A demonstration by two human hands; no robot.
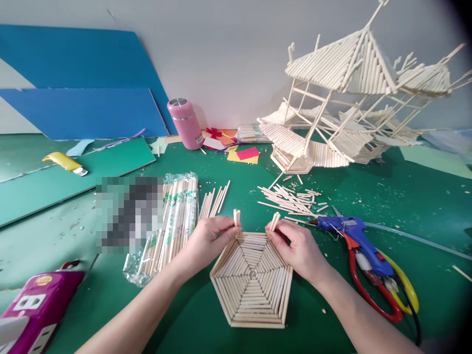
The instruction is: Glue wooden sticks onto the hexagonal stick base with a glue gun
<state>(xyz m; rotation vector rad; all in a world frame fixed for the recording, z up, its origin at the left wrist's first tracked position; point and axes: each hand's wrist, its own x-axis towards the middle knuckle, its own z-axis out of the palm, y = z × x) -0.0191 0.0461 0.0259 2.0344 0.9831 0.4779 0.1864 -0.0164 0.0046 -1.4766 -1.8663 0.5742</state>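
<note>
My left hand (217, 238) pinches a small bundle of short wooden sticks (236, 217) upright at the far left corner of a hexagonal stick panel (254, 287). At its far right corner, my right hand (297, 243) pinches a second short bundle of sticks (275, 221), tilted slightly. The panel lies flat on the green table, its sticks laid in rings around the centre. Whether the bundles touch the panel is hidden by my fingers. Loose sticks (216, 200) lie just beyond my left hand, and a scattered pile of cut sticks (291, 199) lies beyond my right.
Right of my hand lie a blue glue gun (350, 231) and red-and-yellow-handled pliers (394, 309). Packed sticks (173, 216) and a purple power strip (44, 305) are left. Behind stand a pink flask (185, 124) and a stick pavilion model (332, 98); a yellow cutter (64, 161) lies far left.
</note>
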